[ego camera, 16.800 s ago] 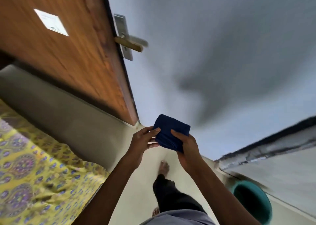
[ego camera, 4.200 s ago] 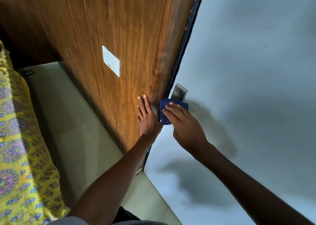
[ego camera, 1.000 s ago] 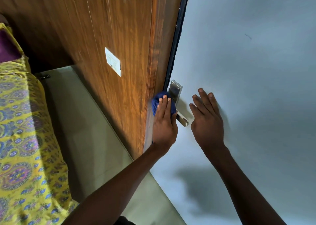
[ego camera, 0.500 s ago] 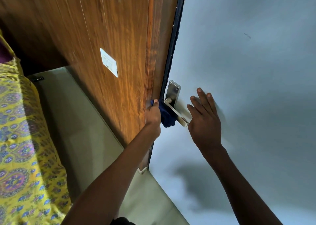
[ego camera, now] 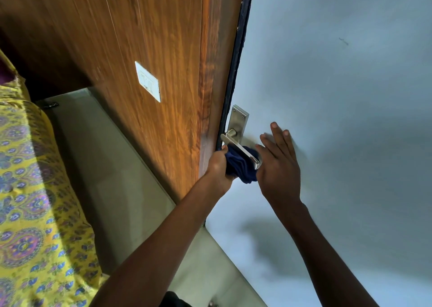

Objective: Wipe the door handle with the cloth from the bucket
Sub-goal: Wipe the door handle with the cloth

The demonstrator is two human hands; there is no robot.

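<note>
Where the frame starts at far left, a yellow patterned bedspread fills the edge, w/ pale floor beside it. Next comes a wood-grain panel carrying a white switch plate. At the panel's right edge runs a dark strip, then the pale blue-grey door.

The left hand is clenched around a bunched dark blue cloth, pressing it up against the underside of the lever of the door handle. Steel lever slants down to the right from its backplate; cloth sits beneath and behind it, approx. mid-lever to tip. Lever tip looks to be just touching the right hand, though that's hard to tell.

Right hand is released, holding nothing: palm flat on the door just right of the handle, fingers spread and pointing up, slightly blurred. Both forearms enter from the bottom.
</note>
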